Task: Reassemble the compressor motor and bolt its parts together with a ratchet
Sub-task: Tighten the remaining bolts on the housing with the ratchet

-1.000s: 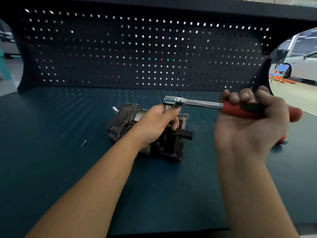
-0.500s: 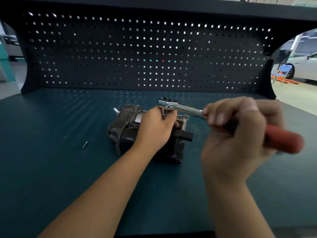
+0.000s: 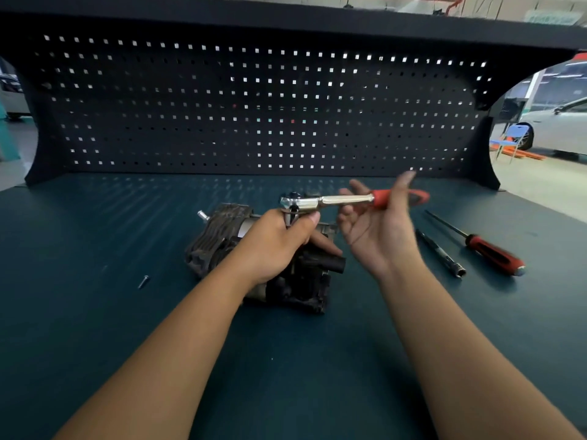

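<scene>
Your left hand (image 3: pixel 276 242) pinches ratchet (image 3: pixel 317 202) head atop motor (image 3: pixel 216 239); your right hand (image 3: pixel 378 230), 3 o'clock, grip slack, fingers (image 3: pixel 401 189) spread against handle.

Red-handled ratchet (image 3: pixel 336 201), teal bench (image 3: pixel 95 312), seemingly black motor (image 3: pixel 222 246)

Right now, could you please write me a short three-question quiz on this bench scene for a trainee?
1. True or false: the right hand is clenched tightly round the chrome ratchet with the red handle.
2. Which two tools lie untouched on the dark green bench, to the person's right?
3. Fill in: the ______ hand steadies the ratchet's head over the black compressor motor.
Key: 1 false, its fingers are spread open; 2 the red-handled screwdriver and slim black extension bar; 3 left hand.
</scene>
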Tool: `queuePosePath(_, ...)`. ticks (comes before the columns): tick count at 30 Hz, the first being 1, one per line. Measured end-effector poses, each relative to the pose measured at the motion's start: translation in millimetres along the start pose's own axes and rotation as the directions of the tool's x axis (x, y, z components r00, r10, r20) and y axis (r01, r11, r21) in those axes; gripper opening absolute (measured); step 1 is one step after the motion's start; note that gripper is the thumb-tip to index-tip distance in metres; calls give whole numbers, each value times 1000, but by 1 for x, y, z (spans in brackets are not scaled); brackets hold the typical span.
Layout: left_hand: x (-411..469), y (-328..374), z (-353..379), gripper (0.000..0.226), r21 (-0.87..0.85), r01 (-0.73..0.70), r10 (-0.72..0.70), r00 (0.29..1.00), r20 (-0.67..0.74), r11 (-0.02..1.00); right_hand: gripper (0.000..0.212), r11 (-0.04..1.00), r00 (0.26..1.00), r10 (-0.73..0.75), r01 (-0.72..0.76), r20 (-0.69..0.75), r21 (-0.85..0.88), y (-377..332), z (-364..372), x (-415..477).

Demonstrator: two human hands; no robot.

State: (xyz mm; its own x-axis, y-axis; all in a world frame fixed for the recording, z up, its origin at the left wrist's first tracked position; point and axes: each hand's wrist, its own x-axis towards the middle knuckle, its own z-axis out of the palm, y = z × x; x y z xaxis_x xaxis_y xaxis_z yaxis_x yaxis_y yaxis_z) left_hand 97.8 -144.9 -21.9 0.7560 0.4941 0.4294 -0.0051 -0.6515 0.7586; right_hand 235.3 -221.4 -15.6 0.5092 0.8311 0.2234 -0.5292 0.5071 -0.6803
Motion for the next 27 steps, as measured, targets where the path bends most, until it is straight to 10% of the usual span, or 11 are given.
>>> queuePosePath(4,1,-2,0,49,-43,4,-4,1000,-5,999,10,999,984,-2,-5,181,41,7,-5,-1)
queuePosePath(11,-3,-8,-5,25,-192,5,-23,995,-93,981,17,895,901,-423,432,100,-112,21,13,-24)
queuePosePath(19,-8,-10,-14,18,-482,-5,-55,992,-109,876,20,265,512,-724,826,463,-498,33,28,-45)
queuePosePath(22,-8,-12,-15,18,-494,1,-62,992,-107,870,13,543,676,-664,730,321,-415,25,25,-41)
queuePosePath(24,-8,-13,-15,18,-496,-6,-56,992,-111,868,21,841,883,-450,470,135,-268,17,21,-32)
queuePosePath(27,-7,-13,-13,16,-514,-5,-55,993,-102,858,30,997,997,-74,74,15,-16,10,15,-19)
